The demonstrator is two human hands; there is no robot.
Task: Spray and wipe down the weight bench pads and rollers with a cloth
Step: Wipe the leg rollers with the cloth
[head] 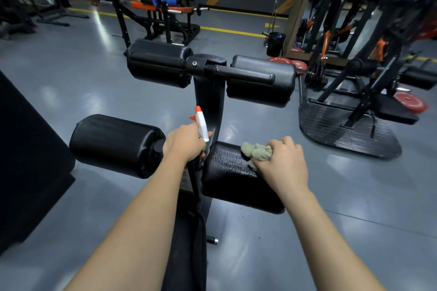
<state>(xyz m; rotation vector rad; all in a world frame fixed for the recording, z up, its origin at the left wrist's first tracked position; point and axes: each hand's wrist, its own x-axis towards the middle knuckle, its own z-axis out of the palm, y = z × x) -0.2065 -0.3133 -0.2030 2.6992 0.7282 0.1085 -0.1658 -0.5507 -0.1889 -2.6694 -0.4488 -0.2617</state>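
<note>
Head view: right grip (pixel 281 160) curls round the bunched cloth (pixel 256 152), pressing it on the near right roller (pixel 236 179), whose top looks wet. Firm overlapping strokes toward its outer end, then underneath, would serve. Left grip (pixel 184 143) holds the spray bottle (pixel 202 123) just beside it. Glossy grey floor (pixel 71 78), racks (pixel 354 30) and red plates (pixel 410 103) lie beyond.

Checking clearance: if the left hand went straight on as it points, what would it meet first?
Probably the bench's upright post, just beyond the spray bottle the left hand holds; depth unclear.
</note>
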